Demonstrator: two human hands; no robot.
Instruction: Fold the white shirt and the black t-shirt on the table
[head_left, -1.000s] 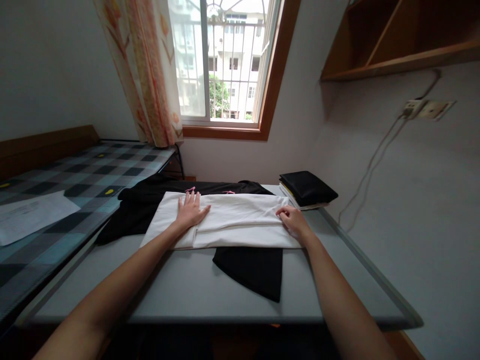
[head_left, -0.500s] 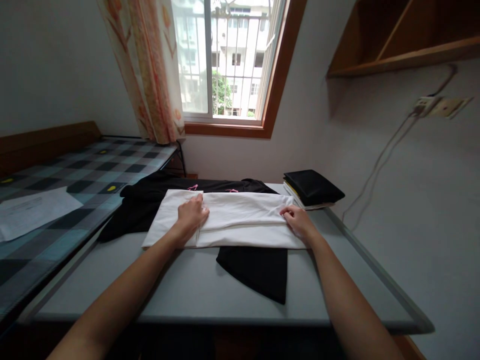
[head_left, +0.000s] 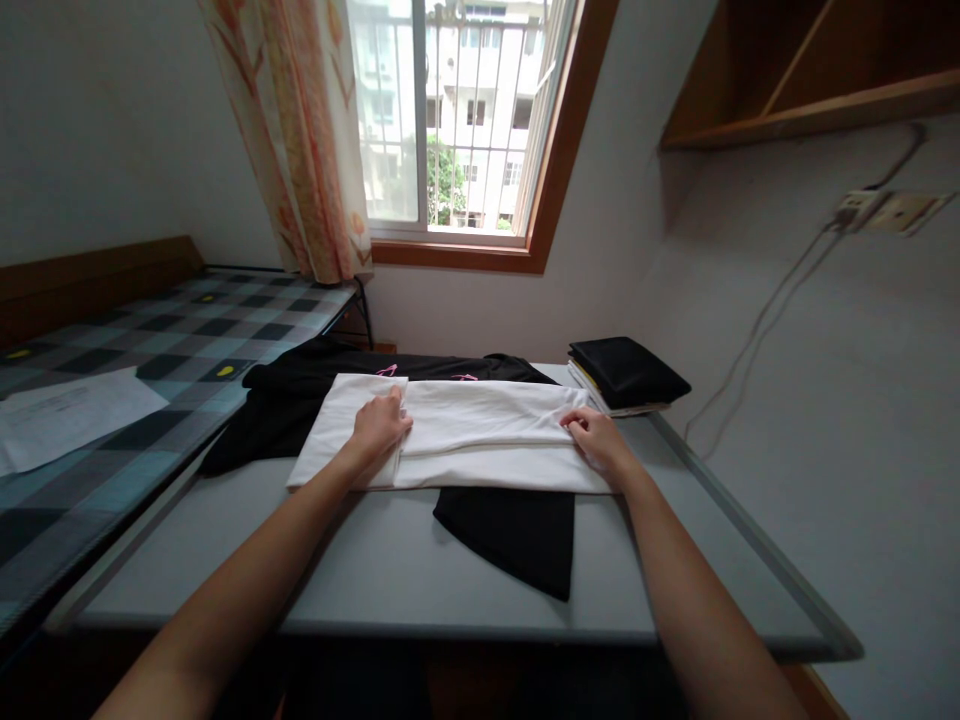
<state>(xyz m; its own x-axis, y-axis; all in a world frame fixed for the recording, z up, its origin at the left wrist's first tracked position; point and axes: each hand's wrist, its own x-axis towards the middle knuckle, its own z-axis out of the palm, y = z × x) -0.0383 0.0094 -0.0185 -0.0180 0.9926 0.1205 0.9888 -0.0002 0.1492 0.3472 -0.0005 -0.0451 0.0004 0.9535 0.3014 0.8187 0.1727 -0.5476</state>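
A white garment [head_left: 487, 415] lies folded into a long strip across the table, its left end turned over in a flap. My left hand [head_left: 381, 425] is at the free edge of that flap, fingers bent and closed on the cloth. At the strip's right end, my right hand [head_left: 596, 435] pinches the fabric between thumb and fingers. Beneath and behind the white cloth is a black garment [head_left: 289, 405] with small pink marks. Part of a black piece of cloth [head_left: 514, 540] sticks out below the strip's front edge.
A folded black item [head_left: 626, 370] tops a small stack at the table's [head_left: 360, 580] back right. To the left is a bed with a checked cover [head_left: 142, 345] and some papers [head_left: 75, 415]. A curtained window [head_left: 465, 130] is ahead; a shelf [head_left: 810, 110] hangs at right.
The view has shifted slightly. Both hands stay at nearly the same spots on the white garment, and its folds look the same.
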